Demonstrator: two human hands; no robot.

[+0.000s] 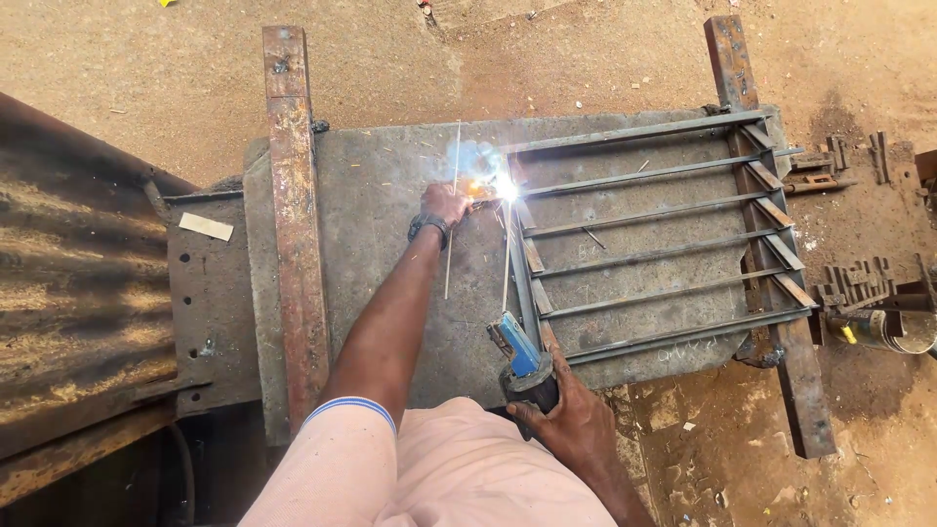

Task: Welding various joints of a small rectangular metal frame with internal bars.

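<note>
On the grey slab [390, 205], our left hand [444, 203] closes near the bright arc [505, 188] at the metal frame [654, 234]'s corner; what it grips we cannot tell. Our right hand [571, 420] clasps the blue electrode holder [522, 356], its rod [507, 263] reaching to the arc.

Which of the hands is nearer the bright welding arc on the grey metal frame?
Left. The left hand sits just beside the bright welding arc, on its left. The right hand is far below it, gripping the blue-and-black electrode holder.
</note>
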